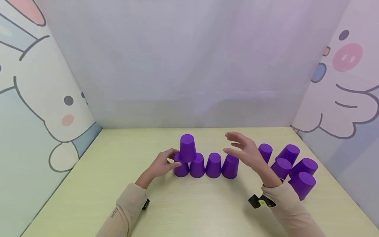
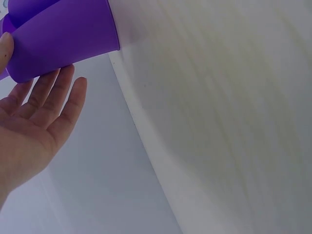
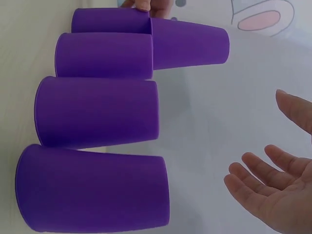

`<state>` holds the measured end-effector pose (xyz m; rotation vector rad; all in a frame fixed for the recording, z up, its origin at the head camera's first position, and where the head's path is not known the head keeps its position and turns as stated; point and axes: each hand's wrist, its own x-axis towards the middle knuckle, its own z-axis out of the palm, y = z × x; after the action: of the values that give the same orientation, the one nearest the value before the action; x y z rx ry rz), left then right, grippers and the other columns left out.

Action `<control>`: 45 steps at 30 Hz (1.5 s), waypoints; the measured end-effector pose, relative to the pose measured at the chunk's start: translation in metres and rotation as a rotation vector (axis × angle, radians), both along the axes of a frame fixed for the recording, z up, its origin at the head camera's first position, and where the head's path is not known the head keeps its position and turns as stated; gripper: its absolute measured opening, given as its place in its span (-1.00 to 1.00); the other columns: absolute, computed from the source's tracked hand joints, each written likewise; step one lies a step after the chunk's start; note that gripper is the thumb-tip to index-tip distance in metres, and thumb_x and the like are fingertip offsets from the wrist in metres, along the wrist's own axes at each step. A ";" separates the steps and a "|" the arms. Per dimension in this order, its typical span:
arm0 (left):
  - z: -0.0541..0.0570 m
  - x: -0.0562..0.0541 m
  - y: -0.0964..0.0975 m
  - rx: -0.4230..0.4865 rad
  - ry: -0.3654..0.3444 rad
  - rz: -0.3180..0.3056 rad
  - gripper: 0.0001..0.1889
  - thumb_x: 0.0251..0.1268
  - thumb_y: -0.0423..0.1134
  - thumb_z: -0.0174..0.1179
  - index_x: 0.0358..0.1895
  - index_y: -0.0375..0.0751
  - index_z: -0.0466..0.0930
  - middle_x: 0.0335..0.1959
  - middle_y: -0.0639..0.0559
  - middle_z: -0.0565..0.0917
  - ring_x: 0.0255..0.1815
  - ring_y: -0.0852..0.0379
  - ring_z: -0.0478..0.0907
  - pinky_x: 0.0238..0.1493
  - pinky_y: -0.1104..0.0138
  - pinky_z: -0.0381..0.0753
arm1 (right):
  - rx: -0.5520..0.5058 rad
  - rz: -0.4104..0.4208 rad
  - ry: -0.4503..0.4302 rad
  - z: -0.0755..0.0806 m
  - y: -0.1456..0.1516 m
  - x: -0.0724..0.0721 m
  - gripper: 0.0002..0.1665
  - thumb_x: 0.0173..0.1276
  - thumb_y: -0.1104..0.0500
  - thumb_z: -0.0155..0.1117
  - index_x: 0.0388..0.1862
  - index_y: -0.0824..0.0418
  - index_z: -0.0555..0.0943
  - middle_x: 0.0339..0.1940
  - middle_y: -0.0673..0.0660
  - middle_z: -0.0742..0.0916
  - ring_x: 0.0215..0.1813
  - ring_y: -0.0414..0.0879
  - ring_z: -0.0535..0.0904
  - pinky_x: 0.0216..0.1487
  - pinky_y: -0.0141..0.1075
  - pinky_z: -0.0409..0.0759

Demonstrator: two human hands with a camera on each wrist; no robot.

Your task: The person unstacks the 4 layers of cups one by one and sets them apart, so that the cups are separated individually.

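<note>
Four purple cups stand upside down in a row on the table, and one more purple cup sits across the tops of the two leftmost. My left hand is at the leftmost cup, thumb on the near side and fingers on the far side. In the left wrist view, the fingertips lie along that cup's wall. Above the rightmost cup of the row hovers my right hand, fingers spread apart and holding nothing. The right wrist view shows its palm away from the cups.
Several more upside-down purple cups stand in a cluster on the right of the table, beside my right forearm. A pale wall closes off the back, and printed cartoon panels flank both sides.
</note>
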<state>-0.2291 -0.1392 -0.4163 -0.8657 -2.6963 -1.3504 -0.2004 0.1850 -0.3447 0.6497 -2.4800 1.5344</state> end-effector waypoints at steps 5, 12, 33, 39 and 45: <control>0.000 0.000 0.000 -0.003 -0.001 0.003 -0.57 0.17 -0.22 0.23 0.06 -0.35 0.41 -0.16 -0.10 0.59 -0.17 0.02 0.54 -0.31 0.36 0.53 | -0.019 0.040 0.002 -0.002 -0.015 -0.005 -0.34 0.15 0.24 0.33 0.22 0.36 0.34 0.15 0.27 0.50 0.20 0.11 0.38 0.14 -0.10 0.38; 0.000 0.000 0.001 0.000 -0.007 0.010 -0.56 0.17 -0.23 0.23 0.08 -0.35 0.40 -0.14 -0.10 0.59 -0.16 0.01 0.54 -0.30 0.33 0.53 | -0.050 0.078 -0.009 -0.007 -0.033 -0.015 -0.32 0.13 0.22 0.35 0.23 0.31 0.34 0.16 0.25 0.51 0.20 0.08 0.39 0.13 -0.11 0.39; -0.001 -0.001 0.000 0.001 0.014 -0.001 -0.57 0.18 -0.21 0.22 0.07 -0.35 0.41 -0.13 -0.12 0.59 -0.16 0.00 0.55 -0.32 0.35 0.54 | -0.012 0.150 -0.032 -0.001 -0.084 -0.022 -0.32 0.18 0.21 0.31 0.26 0.34 0.32 0.18 0.32 0.48 0.19 0.15 0.39 0.12 -0.02 0.37; -0.001 -0.001 0.001 -0.001 0.011 -0.004 -0.58 0.19 -0.21 0.22 0.07 -0.34 0.41 -0.12 -0.11 0.59 -0.16 0.01 0.55 -0.31 0.36 0.54 | -0.032 0.169 -0.051 0.014 -0.096 -0.011 -0.33 0.19 0.27 0.28 0.25 0.41 0.30 0.18 0.38 0.46 0.19 0.24 0.37 0.13 0.07 0.34; -0.001 -0.001 0.000 0.009 0.025 -0.017 -0.59 0.19 -0.22 0.21 0.06 -0.35 0.41 -0.13 -0.12 0.59 -0.17 0.00 0.56 -0.33 0.36 0.54 | -0.038 0.172 -0.058 0.017 -0.105 -0.010 -0.35 0.17 0.27 0.30 0.23 0.41 0.33 0.15 0.34 0.49 0.13 0.18 0.43 0.10 0.06 0.37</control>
<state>-0.2303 -0.1394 -0.4175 -0.9014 -2.6684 -1.3437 -0.2108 0.0801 -0.3273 0.8439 -2.4862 1.6781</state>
